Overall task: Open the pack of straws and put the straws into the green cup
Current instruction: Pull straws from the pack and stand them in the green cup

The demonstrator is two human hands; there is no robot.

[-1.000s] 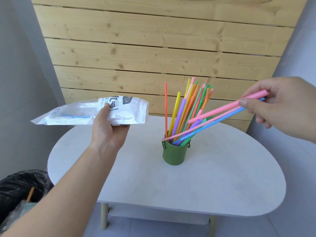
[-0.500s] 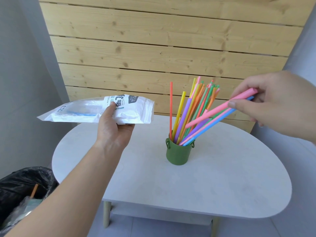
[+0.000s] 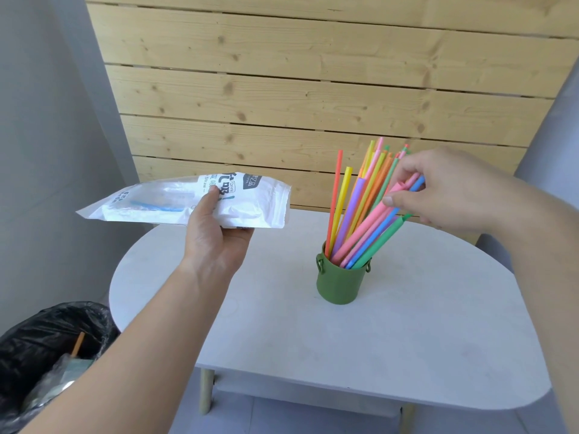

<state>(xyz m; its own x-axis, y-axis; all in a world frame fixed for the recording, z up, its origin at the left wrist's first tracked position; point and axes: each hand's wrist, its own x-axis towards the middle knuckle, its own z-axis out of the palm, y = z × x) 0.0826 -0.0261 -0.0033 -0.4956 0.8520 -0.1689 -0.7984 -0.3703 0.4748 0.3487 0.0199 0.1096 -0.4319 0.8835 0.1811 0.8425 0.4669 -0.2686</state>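
Pack (image 3: pixel 188 203) was already open and looked nearly spent; left hand (image 3: pixel 216 236) held it flat in the air over the table's left end, thumb on top, fingers under, closed on the plastic; at least one blue straw (image 3: pixel 156 208) was visible through the clear part, so not quite empty, exact count unclear.

Green cup (image 3: pixel 341 285) stood upright near the middle of the table (image 3: pixel 438 339); it held a full fan of straws (image 3: pixel 354 211) in red, yellow, purple, orange, pink, blue and green, leaning back and right; none on the tabletop, none on the floor that I could see.

Right hand (image 3: pixel 448 192) was at the top of the bunch, thumb and fingers pinched on the upper ends of a few pink and blue straws (image 3: pixel 407 187); their lower ends were already inside the cup rim; judged as the last part of a drop-in, release not yet made.

Left to do, by my read: let go of this batch; pull the remainder out of the pack; drop it in; most of the job looked done.

Surface: white rounded table, matte, bare apart from the cup, light wooden legs, a lower shelf under it. Room: pale pine plank panel behind, grey walls either side, grey tile floor; bin with black liner (image 3: pixel 47 355) at lower left beside the table, some rubbish in it.
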